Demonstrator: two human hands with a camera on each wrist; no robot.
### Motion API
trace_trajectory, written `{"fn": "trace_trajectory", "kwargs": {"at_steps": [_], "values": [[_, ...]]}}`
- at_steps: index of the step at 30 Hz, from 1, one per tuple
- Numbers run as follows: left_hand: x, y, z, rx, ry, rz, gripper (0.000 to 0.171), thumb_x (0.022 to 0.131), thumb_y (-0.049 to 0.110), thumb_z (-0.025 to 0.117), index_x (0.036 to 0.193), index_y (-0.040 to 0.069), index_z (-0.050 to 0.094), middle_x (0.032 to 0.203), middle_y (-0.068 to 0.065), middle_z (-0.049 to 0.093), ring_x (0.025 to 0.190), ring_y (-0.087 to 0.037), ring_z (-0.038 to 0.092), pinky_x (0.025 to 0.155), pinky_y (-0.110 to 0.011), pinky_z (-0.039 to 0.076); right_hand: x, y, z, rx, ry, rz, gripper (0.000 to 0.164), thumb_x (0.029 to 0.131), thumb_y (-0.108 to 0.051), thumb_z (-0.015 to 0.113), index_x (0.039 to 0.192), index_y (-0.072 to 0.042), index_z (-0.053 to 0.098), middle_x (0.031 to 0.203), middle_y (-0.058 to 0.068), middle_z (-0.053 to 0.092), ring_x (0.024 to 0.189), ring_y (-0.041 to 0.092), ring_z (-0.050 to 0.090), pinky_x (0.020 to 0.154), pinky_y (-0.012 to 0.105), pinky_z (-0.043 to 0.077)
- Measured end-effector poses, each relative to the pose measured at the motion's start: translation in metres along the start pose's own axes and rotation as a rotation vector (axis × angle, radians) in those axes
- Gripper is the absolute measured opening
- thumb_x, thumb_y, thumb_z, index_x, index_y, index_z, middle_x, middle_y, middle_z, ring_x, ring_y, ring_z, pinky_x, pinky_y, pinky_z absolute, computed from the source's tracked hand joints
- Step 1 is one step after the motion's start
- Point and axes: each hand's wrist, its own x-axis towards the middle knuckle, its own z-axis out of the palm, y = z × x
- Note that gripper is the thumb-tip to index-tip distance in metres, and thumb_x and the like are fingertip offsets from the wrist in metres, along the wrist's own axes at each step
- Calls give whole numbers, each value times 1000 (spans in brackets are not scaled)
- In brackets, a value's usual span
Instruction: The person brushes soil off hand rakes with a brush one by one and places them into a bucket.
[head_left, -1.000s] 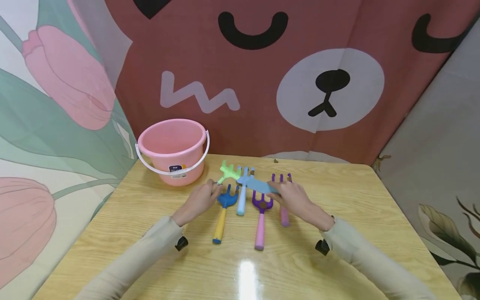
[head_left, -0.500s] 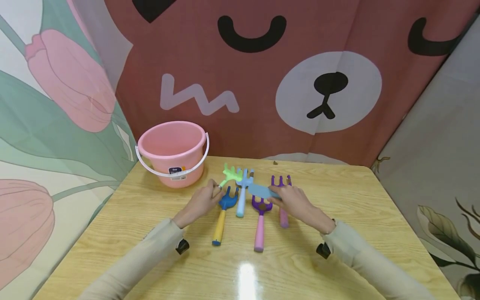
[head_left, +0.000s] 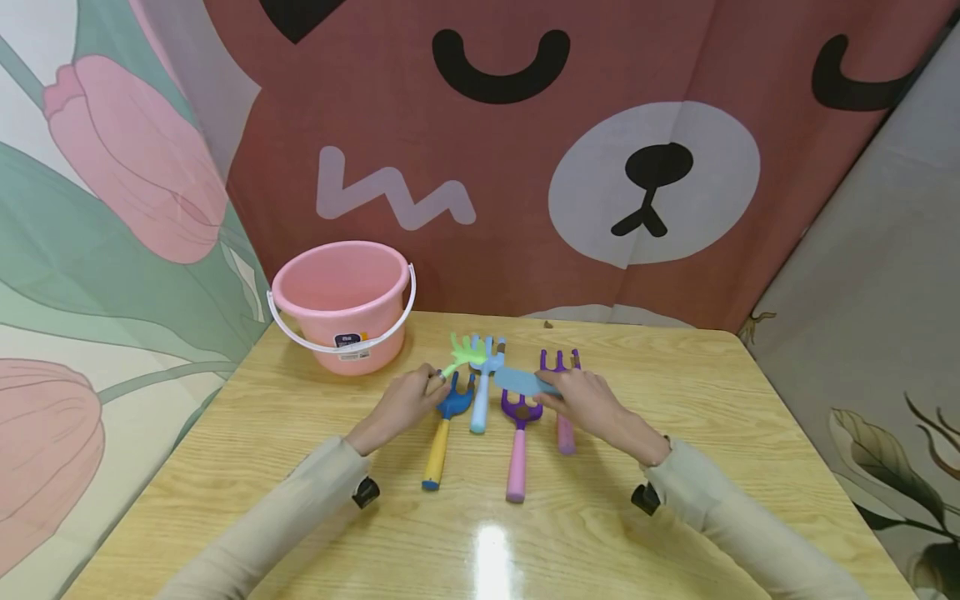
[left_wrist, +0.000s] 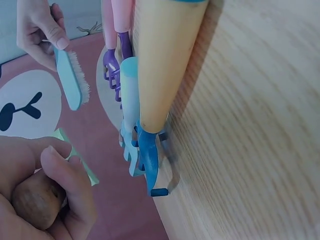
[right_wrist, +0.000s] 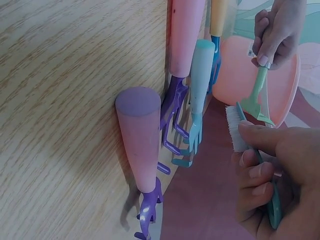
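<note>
Along the near edge of a light wood-grain table [head_left: 420,550], two cream sleeves reach forward. Nearest on the tabletop is a purple toy rake with a pink handle [head_left: 517,454], then a blue rake with a yellow handle [head_left: 438,450]; a second purple rake [head_left: 566,435] and a light blue rake [head_left: 481,400] lie a little farther back. All four handles face the person, perhaps for easy reach. Brown marks, possibly soil, show on some tines. Above these tools are both hands. The left hand [head_left: 397,404] has its fingers curled round the wooden handle of a green hand rake [head_left: 467,351], tines pointing inward, head left free. The right hand [head_left: 592,400] pinches a light blue brush [head_left: 517,382] between thumb and fingers, white bristles [left_wrist: 81,80] turned down toward the table, apparently to keep them ready for brushing. Brush and green tines are close together; whether they touch is unclear. Beyond, at the back left, a pink bucket [head_left: 322,323] stands upright, out of the hands' way, before a reddish bear-face curtain [head_left: 495,267].
</note>
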Motion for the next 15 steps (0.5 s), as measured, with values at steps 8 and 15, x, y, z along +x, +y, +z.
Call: {"fn": "trace_trajectory", "kwargs": {"at_steps": [8,15], "values": [[1,1,1,28,27,6,28,97,23,65,100,-5,62,70,-2,53,61,-17,52,56,-33,45,0,0,1,2,-10,-13,37,91,-26,74,117,-1,69,89,11,72,59,12,62,45,21,46],[1,1,1,-59,16,-39,30,99,25,63,106,-3,60,67,-2,53,57,-15,49,54,-31,43,2,-1,1,19,-25,-13,37,91,-24,74,119,-1,68,92,11,72,64,15,66,46,20,47]]}}
